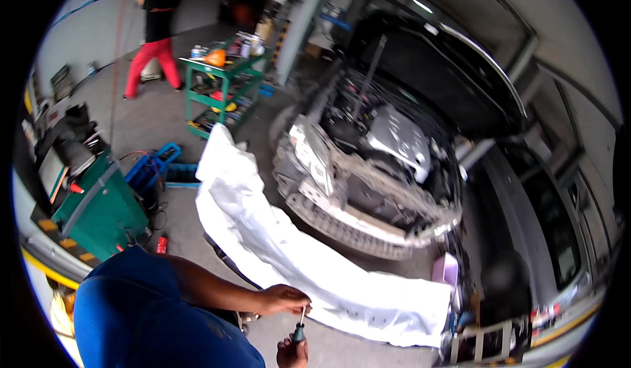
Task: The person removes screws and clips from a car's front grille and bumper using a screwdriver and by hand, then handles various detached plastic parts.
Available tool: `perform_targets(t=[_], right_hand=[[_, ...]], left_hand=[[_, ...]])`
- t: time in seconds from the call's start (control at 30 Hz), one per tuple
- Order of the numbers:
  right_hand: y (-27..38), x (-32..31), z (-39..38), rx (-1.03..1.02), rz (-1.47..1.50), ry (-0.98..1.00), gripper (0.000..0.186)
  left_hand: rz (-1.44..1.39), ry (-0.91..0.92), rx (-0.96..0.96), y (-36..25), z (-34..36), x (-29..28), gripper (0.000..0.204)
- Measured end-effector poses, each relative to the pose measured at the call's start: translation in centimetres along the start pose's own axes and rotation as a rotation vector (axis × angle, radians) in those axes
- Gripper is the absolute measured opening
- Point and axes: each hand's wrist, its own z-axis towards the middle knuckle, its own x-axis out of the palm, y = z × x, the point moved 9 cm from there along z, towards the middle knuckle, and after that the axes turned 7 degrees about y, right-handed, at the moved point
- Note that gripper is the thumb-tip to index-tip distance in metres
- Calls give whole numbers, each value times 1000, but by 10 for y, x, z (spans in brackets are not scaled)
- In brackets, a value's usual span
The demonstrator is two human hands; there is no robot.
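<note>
My right hand [292, 353] is closed around the dark teal handle of a screwdriver [300, 332] at the lower edge. The thin shaft points up, and its tip meets the fingers of my left hand [284, 299]. Those fingers are pinched together at the tip; whether they grip the shaft or some small part is too small to tell. Just beyond both hands, a long white sheet [276, 243] is draped over a curved, bumper-like shape on the floor.
A car with its hood raised and front end stripped shows its engine [397, 138] beyond the sheet. At left are a green cabinet [105, 203] and a blue tray [181, 176]. Farther back, a person [156, 46] in red trousers stands near a green tool cart [220, 82]. A grey car [526, 203] stands right.
</note>
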Motion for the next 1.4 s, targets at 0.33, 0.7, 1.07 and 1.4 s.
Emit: perform_targets(t=[0.33, 0.7, 1.07, 1.4], right_hand=[[149, -38, 70, -162, -26, -167, 25], [349, -173, 22, -551, 29, -343, 16], [703, -340, -119, -704, -87, -650, 20], [980, -462, -89, -700, -220, -660, 19]], left_hand=[[-33, 89, 13, -24, 172, 59, 17], [73, 316, -310, 115, 392, 224, 17], [61, 401, -443, 313, 636, 515, 16], [-10, 365, -335, 396, 884, 631, 20]])
